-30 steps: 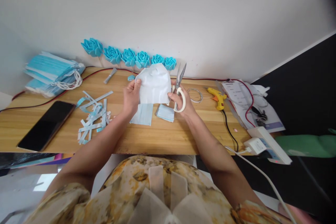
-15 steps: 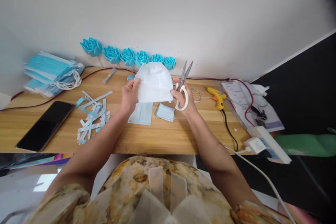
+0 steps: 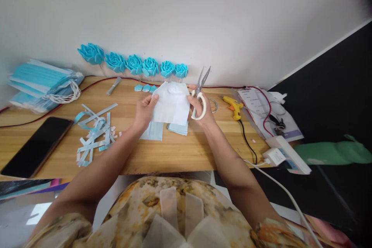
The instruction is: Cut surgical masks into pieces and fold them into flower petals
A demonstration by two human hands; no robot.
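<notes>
My left hand (image 3: 144, 110) pinches the left edge of a white sheet of mask fabric (image 3: 172, 103) held just above the wooden table (image 3: 174, 151). My right hand (image 3: 201, 109) grips the sheet's right edge and also holds white-handled scissors (image 3: 199, 95), blades slightly apart and pointing up. Under the sheet lie pale blue fabric pieces (image 3: 153, 131), with another blue stack (image 3: 178, 128) beside them.
Blue fabric roses (image 3: 133, 64) line the wall, small blue petals (image 3: 145, 87) before them. At left: stacked blue masks (image 3: 43, 85), cut strips (image 3: 93, 133), a black phone (image 3: 35, 147). At right: a yellow glue gun (image 3: 232, 105), papers (image 3: 261, 104), a power strip (image 3: 286, 155), cables.
The white sheet has come down closer to the table with both hands. The view has shifted a little to the right. The scissors stay in my right hand, blades a bit narrower than half a second ago.
</notes>
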